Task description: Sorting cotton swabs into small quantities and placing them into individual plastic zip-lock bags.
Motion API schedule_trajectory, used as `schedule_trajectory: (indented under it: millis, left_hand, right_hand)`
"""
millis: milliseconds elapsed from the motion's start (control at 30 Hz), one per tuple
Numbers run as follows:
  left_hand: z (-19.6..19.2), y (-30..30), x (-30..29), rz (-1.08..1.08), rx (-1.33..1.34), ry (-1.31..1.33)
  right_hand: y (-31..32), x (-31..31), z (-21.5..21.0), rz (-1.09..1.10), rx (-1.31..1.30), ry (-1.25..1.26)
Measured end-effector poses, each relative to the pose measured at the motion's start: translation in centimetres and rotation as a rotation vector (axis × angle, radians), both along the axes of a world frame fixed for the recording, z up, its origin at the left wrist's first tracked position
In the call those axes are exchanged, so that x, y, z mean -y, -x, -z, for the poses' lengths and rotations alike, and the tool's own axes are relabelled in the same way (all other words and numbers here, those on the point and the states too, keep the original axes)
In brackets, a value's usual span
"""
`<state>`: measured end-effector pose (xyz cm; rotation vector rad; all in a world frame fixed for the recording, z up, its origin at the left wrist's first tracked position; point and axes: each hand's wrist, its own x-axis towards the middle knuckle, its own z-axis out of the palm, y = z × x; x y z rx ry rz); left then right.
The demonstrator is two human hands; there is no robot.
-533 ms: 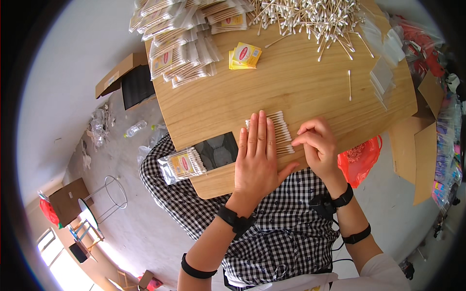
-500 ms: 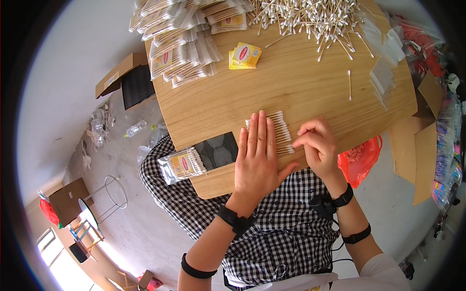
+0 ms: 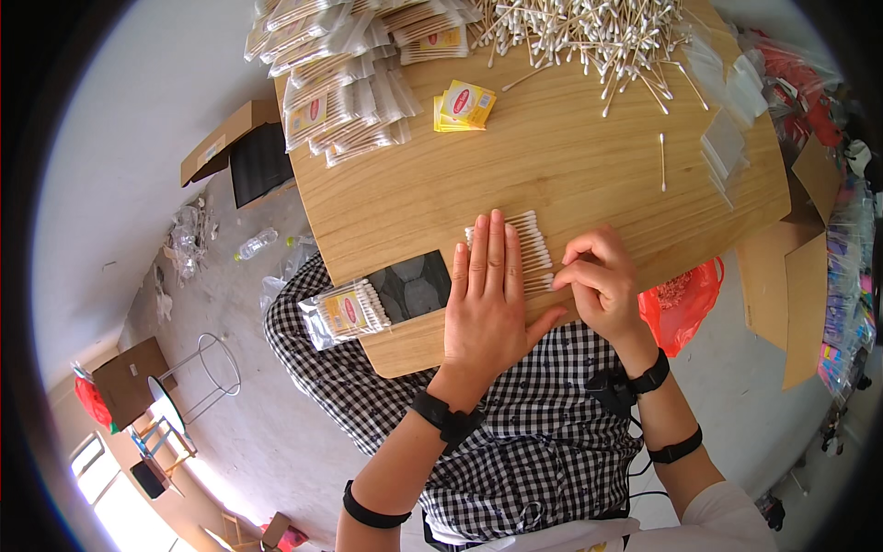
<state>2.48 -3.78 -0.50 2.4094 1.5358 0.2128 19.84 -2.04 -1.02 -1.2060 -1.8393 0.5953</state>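
The left hand (image 3: 487, 299) covers much of the row of cotton swabs (image 3: 532, 250) at the centre of the frame, so only the swabs' right part and white tips show past the fingers. Under the right hand (image 3: 602, 290) the swab ends are hidden, and whether its curled fingertips pinch any swab cannot be told. The loose heap of swabs (image 3: 589, 32) and the stack of filled packets (image 3: 345, 83) are cut off by the upper edge. The near rim of the round wooden table (image 3: 552, 156) bends under the fisheye, and the dark panel (image 3: 416, 285) left of the left hand is too glary to identify.

Against the frame half a second ago, nothing has visibly moved: both hands sit in the same places on the row.

The left hand lies flat, fingers straight and together, palm pressed on the swabs. The right hand is half closed, fingers bent, tips touching the row's right end. One filled packet (image 3: 345, 313) lies at the table's lower-left edge, and yellow labels (image 3: 464, 103) sit in the upper middle.
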Motion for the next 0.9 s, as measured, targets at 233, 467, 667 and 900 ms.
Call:
schedule_trajectory:
  millis: [233, 467, 667, 900]
  left_hand:
    - [-0.06, -0.04, 0.01, -0.008, 0.026, -0.007]
    - [-0.02, -0.07, 0.0, -0.01, 0.024, -0.015]
    - [-0.2, -0.1, -0.07, -0.005, 0.025, -0.009]
    - [-0.09, -0.09, -0.02, -0.004, 0.009, -0.008]
  right_hand:
    - [-0.01, 0.08, 0.16, 0.045, -0.013, 0.01]
    - [0.07, 0.19, 0.0, 0.083, -0.007, 0.056]
    - [-0.11, -0.01, 0.22, 0.071, 0.03, 0.031]
    - [0.23, 0.01, -0.25, 0.101, 0.039, 0.06]
